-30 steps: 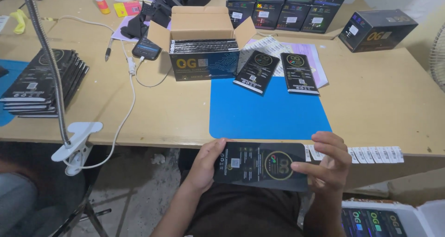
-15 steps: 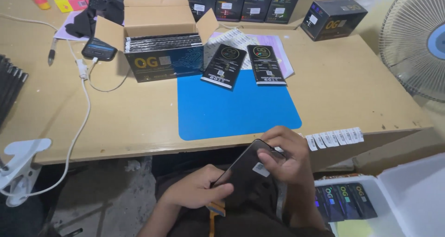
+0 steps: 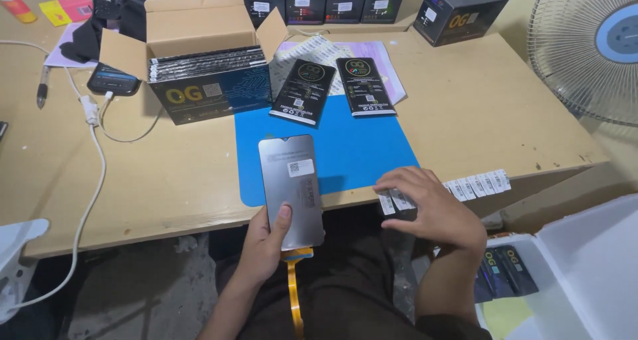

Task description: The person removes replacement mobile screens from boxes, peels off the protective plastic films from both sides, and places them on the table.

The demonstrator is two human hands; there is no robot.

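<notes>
My left hand (image 3: 269, 237) holds a grey phone screen panel (image 3: 290, 188) upright over the desk's front edge, thumb on its face; a small white sticker sits on it and an orange flex cable (image 3: 293, 293) hangs below. My right hand (image 3: 432, 204) rests, fingers spread, on a strip of white barcode stickers (image 3: 475, 186) at the table edge, beside the blue mat (image 3: 345, 147). Two black flat packages (image 3: 332, 89) lie at the mat's far side.
An open cardboard box (image 3: 199, 61) full of black packages stands left of the mat. Black boxes (image 3: 458, 11) line the back edge. A phone (image 3: 113, 81) with a white cable lies at left. A fan (image 3: 591, 47) stands right; a white bin (image 3: 565, 273) with packages below right.
The black package is gone from my hands; my left hand now holds the bare grey panel raised over the mat. My right hand let go and moved right onto the sticker strip.
</notes>
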